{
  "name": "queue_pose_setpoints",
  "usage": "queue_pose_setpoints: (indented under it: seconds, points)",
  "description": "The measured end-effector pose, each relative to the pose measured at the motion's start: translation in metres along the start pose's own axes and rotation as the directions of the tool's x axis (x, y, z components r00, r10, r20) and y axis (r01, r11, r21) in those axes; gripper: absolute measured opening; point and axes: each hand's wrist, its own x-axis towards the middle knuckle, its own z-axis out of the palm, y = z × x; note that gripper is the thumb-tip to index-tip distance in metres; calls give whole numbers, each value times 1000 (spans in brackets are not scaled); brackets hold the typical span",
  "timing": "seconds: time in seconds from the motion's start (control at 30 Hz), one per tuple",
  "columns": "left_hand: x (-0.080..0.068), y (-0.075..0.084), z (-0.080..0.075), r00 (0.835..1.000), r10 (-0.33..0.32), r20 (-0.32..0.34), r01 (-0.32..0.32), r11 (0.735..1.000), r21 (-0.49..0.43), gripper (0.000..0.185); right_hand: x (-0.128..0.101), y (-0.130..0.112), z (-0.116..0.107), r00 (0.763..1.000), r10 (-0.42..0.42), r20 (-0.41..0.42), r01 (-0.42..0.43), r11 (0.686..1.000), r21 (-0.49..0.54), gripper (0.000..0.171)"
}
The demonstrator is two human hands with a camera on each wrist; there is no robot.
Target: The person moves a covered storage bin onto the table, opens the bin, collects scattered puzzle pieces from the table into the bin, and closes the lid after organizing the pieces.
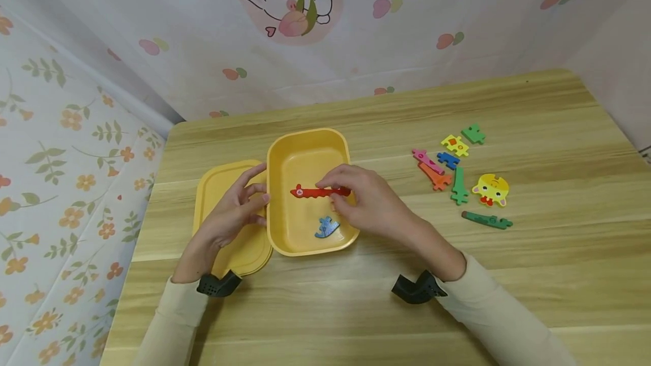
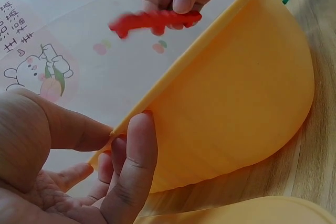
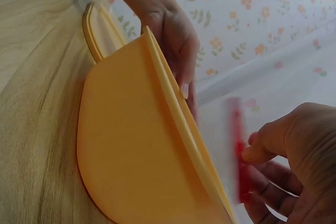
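Note:
My left hand [image 1: 235, 205] pinches the left rim of a yellow plastic box [image 1: 305, 160], thumb on one side of the wall and fingers on the other. Above the box's opening, my right hand [image 1: 370, 199] holds a long red puzzle piece [image 1: 307, 192] with a wavy edge between thumb and fingers. The right end of that piece is partly covered by the hand in the head view. In the left wrist view the red piece [image 2: 157, 20] stands out beyond the fingers, over the rim. A small blue piece [image 1: 326, 227] lies on the box floor near its front.
A yellow lid [image 1: 239, 250] lies flat left of the box, partly under it. To the right are several loose puzzle pieces: pink [image 1: 428, 161], orange [image 1: 434, 176], blue [image 1: 448, 160], yellow [image 1: 455, 145], green ones [image 1: 459, 186], and a yellow animal-face piece [image 1: 492, 187]. A curtain hangs behind the table.

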Motion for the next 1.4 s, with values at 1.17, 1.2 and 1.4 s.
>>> queue_pose_setpoints:
  seconds: [1.17, 1.2, 1.4]
  points:
    - [1, -3, -1, 1000, 18, 18, -18, 1000, -8, 74, 1, 14, -38, 988, 145, -52, -149, 985, -91, 29]
    - [1, -3, -1, 1000, 16, 17, -16, 1000, -7, 74, 1, 15, -40, 985, 160, -59, -165, 982, -96, 29]
    - [1, -3, -1, 1000, 16, 17, -15, 1000, -19, 75, 2, 22, -50, 976, 194, -97, -205, 972, -118, 28]
